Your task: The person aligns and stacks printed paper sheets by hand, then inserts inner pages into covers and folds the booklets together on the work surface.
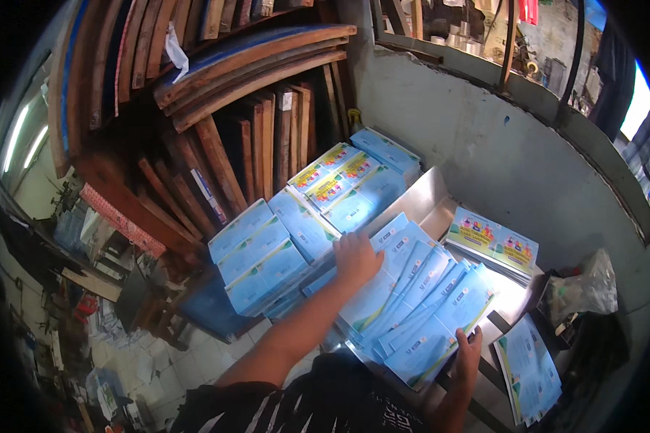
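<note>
In front of me lies a fanned pile of light blue printed sheets (420, 307), spread in overlapping layers on a metal surface. My left hand (358, 261) rests at the pile's upper left edge, palm down, with fingers stretched out and slightly bent. At the lower right edge is my right hand (467, 355), thumb and fingers apart, touching or just beside the sheets; its lower fingers are partly hidden. Left of the pile stand neat stacks of blue printed sheets (261, 252). Farther back, another stack shows yellow and blue covers (332, 177).
A stack with colourful covers (492, 242) sits right of the pile, and loose blue sheets (529, 372) lie lower right. A plastic bag (592, 285) is near the grey wall (477, 137). Wooden-framed boards (260, 68) fill the rack at back left. A tiled floor (173, 379) shows lower left.
</note>
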Action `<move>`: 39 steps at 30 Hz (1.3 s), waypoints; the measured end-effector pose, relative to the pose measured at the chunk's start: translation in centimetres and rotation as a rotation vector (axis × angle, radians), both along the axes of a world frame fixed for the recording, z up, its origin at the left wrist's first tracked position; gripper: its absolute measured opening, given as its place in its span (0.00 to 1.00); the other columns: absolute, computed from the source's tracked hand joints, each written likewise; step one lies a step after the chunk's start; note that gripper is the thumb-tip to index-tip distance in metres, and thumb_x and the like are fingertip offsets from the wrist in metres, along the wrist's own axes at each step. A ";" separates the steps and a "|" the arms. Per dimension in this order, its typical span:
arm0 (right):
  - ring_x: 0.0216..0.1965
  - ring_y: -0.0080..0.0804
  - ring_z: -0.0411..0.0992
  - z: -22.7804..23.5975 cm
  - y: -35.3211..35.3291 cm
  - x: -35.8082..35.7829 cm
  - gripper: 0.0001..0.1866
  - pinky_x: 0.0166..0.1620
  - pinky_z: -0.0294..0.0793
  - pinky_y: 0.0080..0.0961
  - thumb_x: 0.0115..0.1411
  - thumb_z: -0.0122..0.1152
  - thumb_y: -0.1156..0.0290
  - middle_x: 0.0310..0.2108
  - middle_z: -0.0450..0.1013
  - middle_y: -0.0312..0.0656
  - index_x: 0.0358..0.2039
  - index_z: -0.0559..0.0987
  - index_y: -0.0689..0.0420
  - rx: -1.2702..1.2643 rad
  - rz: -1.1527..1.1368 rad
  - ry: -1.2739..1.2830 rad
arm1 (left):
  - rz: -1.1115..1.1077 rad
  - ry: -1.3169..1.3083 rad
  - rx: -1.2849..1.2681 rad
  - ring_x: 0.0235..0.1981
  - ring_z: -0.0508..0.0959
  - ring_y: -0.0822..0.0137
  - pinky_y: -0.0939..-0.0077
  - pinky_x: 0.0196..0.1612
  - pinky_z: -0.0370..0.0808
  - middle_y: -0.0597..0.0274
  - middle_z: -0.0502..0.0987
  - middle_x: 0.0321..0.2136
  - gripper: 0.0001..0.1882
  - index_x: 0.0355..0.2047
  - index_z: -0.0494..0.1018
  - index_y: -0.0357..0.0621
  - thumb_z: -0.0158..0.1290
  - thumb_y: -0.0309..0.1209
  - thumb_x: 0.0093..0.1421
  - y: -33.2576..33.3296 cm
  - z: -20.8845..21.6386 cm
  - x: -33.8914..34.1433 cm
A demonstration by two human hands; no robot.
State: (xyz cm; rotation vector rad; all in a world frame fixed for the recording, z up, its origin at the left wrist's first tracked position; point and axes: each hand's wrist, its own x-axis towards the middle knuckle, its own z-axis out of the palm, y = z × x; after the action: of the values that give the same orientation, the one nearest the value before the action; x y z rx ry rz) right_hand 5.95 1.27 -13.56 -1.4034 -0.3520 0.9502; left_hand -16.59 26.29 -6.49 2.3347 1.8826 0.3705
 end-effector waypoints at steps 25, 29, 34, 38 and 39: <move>0.59 0.41 0.65 2.0 -0.3 0.7 0.35 0.63 0.59 0.36 0.71 0.40 0.43 0.58 0.68 0.46 0.63 0.63 0.62 0.110 -0.121 0.497 | -0.585 -0.555 -0.701 0.41 0.82 0.56 0.63 0.46 0.76 0.43 0.81 0.39 0.20 0.47 0.76 0.35 0.52 0.39 0.65 -5.9 5.2 6.9; 0.58 0.35 0.67 0.4 -1.1 0.8 0.30 0.63 0.61 0.33 0.70 0.49 0.56 0.56 0.70 0.48 0.64 0.60 0.63 -0.084 -0.046 0.191 | -0.609 -0.432 -0.575 0.38 0.83 0.54 0.61 0.44 0.76 0.46 0.82 0.35 0.20 0.47 0.76 0.35 0.52 0.41 0.65 -5.9 8.5 6.8; 0.53 0.34 0.72 -1.0 -0.8 0.1 0.32 0.56 0.70 0.30 0.60 0.61 0.80 0.53 0.72 0.53 0.62 0.58 0.68 -0.010 -0.064 -0.055 | -0.436 -0.869 -0.407 0.32 0.83 0.66 0.75 0.37 0.78 0.52 0.83 0.34 0.15 0.45 0.75 0.30 0.51 0.32 0.67 -1.8 14.2 4.7; 0.51 0.35 0.73 -0.6 -1.3 0.4 0.29 0.54 0.72 0.27 0.65 0.57 0.73 0.52 0.73 0.49 0.63 0.59 0.66 -0.013 -0.093 -0.041 | -0.481 -0.899 -0.603 0.32 0.82 0.66 0.74 0.38 0.77 0.52 0.82 0.34 0.19 0.42 0.76 0.29 0.49 0.38 0.69 -2.1 12.1 5.8; 0.51 0.35 0.73 0.4 -1.1 0.6 0.27 0.54 0.72 0.28 0.67 0.54 0.70 0.53 0.72 0.49 0.63 0.61 0.66 0.003 -0.102 0.061 | -0.482 -0.836 -0.699 0.32 0.81 0.64 0.71 0.39 0.76 0.51 0.82 0.34 0.22 0.41 0.76 0.29 0.48 0.42 0.70 -2.4 9.7 6.2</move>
State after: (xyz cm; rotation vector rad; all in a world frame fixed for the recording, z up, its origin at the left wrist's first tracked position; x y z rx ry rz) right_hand 6.55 0.21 -13.16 -1.3738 -0.2341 0.9065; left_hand -10.34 23.89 3.17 1.6664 0.8351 0.4370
